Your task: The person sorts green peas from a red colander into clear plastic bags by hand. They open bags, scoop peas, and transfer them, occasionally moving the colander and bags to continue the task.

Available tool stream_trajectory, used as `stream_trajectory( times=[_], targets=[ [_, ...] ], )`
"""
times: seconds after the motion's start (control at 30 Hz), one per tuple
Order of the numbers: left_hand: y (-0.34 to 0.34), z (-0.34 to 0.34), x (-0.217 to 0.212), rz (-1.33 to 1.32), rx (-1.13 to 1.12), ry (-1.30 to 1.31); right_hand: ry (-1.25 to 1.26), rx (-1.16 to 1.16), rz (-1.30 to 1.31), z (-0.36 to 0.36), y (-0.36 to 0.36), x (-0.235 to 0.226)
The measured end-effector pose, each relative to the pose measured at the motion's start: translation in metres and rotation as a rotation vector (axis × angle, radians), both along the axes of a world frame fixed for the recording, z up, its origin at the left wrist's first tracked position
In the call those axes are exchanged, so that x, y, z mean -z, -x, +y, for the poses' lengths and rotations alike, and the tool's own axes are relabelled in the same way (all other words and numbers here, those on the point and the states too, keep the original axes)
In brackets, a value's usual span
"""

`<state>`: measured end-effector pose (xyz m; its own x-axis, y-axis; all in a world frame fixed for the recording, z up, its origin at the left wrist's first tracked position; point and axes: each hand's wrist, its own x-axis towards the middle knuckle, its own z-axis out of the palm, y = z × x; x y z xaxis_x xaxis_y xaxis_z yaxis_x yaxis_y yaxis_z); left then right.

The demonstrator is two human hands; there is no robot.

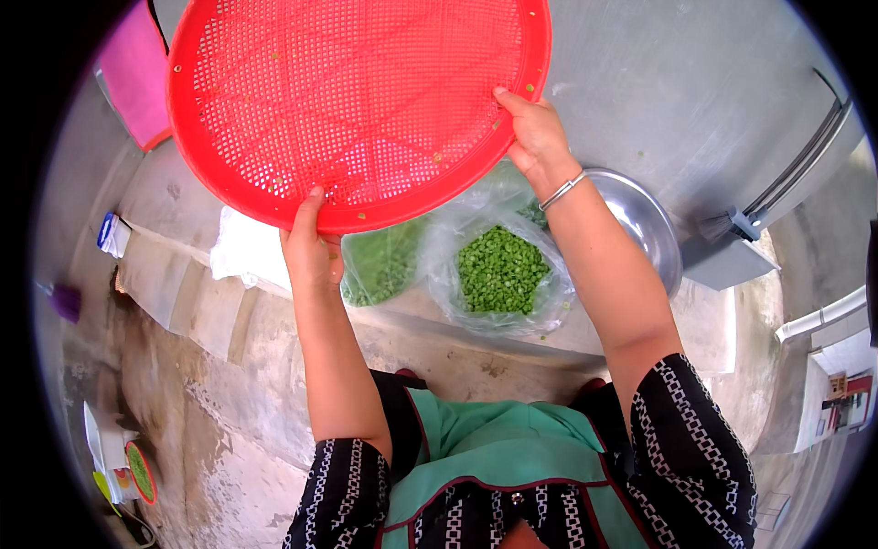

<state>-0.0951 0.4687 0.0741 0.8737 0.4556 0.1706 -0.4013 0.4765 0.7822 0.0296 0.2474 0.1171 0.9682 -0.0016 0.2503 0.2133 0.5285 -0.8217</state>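
Tray: your left hand point(311, 247) grips the red perforated tray point(357, 101) at its near rim, fingers curled under.
Right hand point(535, 133): your fingers clasp its right rim.

Your sieve point(357, 101) is a round red plastic tray, perforated all over, with a few green bits stuck to its mesh. You hold it tilted, raised above the bags of chopped greens point(501, 270), its rim gripped on both sides.
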Motion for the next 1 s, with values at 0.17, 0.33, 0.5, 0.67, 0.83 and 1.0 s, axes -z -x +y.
stream_trajectory(
  times=[0.17, 0.33, 0.5, 0.67, 0.83, 1.0],
  targets=[
    [0.006, 0.018, 0.006, 0.068, -0.143, -0.053, 0.497, 0.261, -0.163, -0.015, -0.013, 0.042],
    [0.019, 0.029, 0.003, 0.037, -0.264, -0.205, 0.505, 0.267, -0.083, -0.058, 0.028, 0.058],
    [0.015, 0.003, -0.003, -0.036, -0.216, -0.141, 1.179, 0.336, -0.519, -0.074, 0.101, 0.111],
    [0.019, -0.022, -0.001, -0.065, -0.171, -0.192, 1.242, 0.583, -0.778, -0.079, 0.116, 0.062],
    [0.015, -0.047, -0.002, -0.101, -0.157, -0.298, 1.668, 0.694, -0.962, -0.08, 0.109, 0.064],
    [0.014, -0.06, 0.008, -0.055, -0.086, -0.447, 1.457, 0.472, -0.815, -0.079, 0.131, 0.085]
  ],
)
